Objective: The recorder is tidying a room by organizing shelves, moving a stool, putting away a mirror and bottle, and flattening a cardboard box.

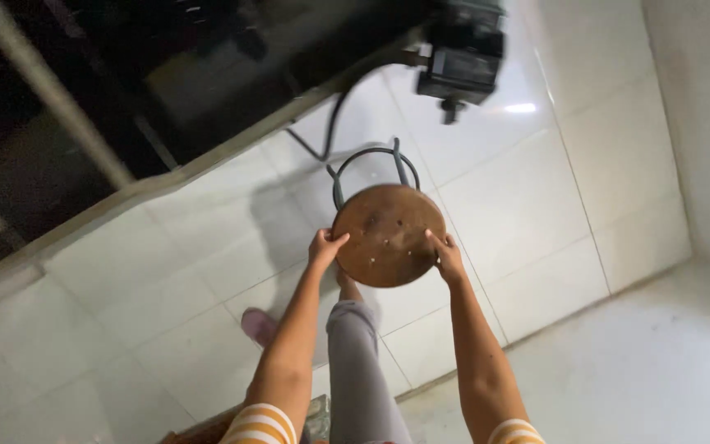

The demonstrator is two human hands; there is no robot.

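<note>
Brown wooden stool seat [386, 234] sits clamped at opposite rims between my left hand [325, 247] and right hand [447, 256], held above the white tiled floor [536, 214], evidently for balanced carrying.

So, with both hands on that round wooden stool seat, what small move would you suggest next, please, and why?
Probably lower the stool straight down until its legs meet the tiled floor. The left hand and right hand grip opposite edges of the seat, and it appears tipped toward the camera, with the metal leg ring showing behind it. The floor beneath it looks bare.
</note>
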